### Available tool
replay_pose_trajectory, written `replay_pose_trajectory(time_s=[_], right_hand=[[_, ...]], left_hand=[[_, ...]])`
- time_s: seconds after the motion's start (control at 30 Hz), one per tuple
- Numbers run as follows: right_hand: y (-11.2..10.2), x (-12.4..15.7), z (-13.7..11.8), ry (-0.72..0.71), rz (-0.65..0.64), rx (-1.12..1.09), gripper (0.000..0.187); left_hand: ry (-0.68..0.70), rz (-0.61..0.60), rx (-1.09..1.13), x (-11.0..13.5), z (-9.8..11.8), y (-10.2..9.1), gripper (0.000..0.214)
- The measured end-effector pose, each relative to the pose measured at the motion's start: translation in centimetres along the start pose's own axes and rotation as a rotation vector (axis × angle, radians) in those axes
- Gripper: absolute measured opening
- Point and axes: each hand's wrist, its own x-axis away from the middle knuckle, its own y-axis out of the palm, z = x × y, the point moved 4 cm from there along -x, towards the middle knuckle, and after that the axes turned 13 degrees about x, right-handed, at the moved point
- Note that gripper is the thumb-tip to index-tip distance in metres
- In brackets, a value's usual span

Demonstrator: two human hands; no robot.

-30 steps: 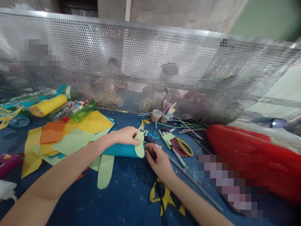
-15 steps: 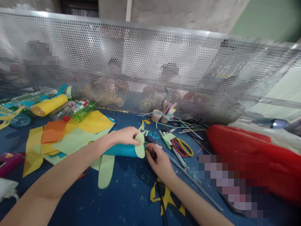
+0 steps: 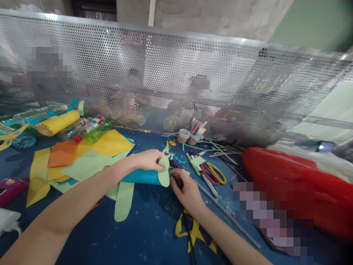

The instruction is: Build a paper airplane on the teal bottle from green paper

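Observation:
A blue paper-wrapped tube [image 3: 145, 177], shaped like a plane's body, lies on its side. A pale green paper wing [image 3: 124, 202] sticks out from it toward me. At its right end sits a pale green rounded paper piece [image 3: 164, 176]. My left hand [image 3: 150, 160] is closed over the tube from above, its thumb against the green piece. My right hand [image 3: 187, 186] is closed in a pinch just right of that piece, by a small green bit at the tube's end. What its fingers hold is hidden.
Coloured paper sheets [image 3: 85, 165], plastic bottles [image 3: 99, 134] and a yellow paper-wrapped bottle [image 3: 59, 123] lie left. Beyond my right hand are markers [image 3: 194, 163], scissors [image 3: 216, 173] and cups of sticks [image 3: 183, 136]. A red bag [image 3: 289, 176] lies right. A perforated metal screen [image 3: 165, 73] stands behind.
Almost nothing differs. Both hands stay at the right end of the blue tube, and the view shifts very slightly.

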Motion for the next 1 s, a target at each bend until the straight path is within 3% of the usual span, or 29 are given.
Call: replay_pose_trajectory(time_s=[0.8, 1.0], right_hand=[[0.0, 0.0, 0.0, 0.000, -0.009, -0.001, 0.018], [0.1, 0.0, 0.1, -0.002, -0.010, -0.006, 0.018]], left_hand=[[0.024, -0.063, -0.053, 0.4, 0.8, -0.3, 0.019], [-0.100, 0.061, -0.097, 1.8, 0.5, -3.8, 0.053]])
